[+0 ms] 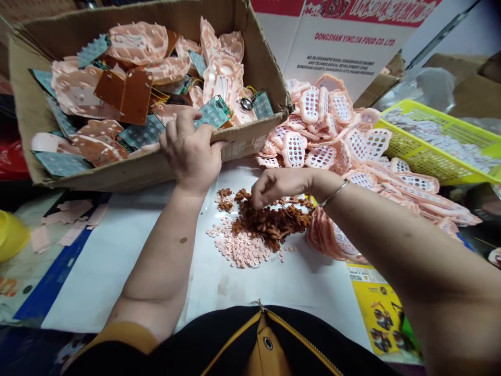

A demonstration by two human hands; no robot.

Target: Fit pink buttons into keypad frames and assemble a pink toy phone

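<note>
My left hand (191, 151) is closed over the near rim of a large cardboard box (250, 138), its fingers inside beside a green circuit board (214, 113). Pink plastic shells (138, 44) with boards and thin wires fill the box, which tilts toward me. Above a heap of small brown moulded pieces (274, 224), my right hand (276, 185) is bent down with its fingers curled together. Whatever those fingertips hold, if anything, is hidden. Small pale pink button-like pieces (242, 248) lie at the near left of the brown heap.
Pink shells with white perforated inserts (326, 156) are piled at the right. Behind them stands a yellow basket (442, 122) of small pale parts. A printed white carton (332, 47) rises at the back. Flat pink scraps (72, 219) and a yellow container (11, 235) are at left.
</note>
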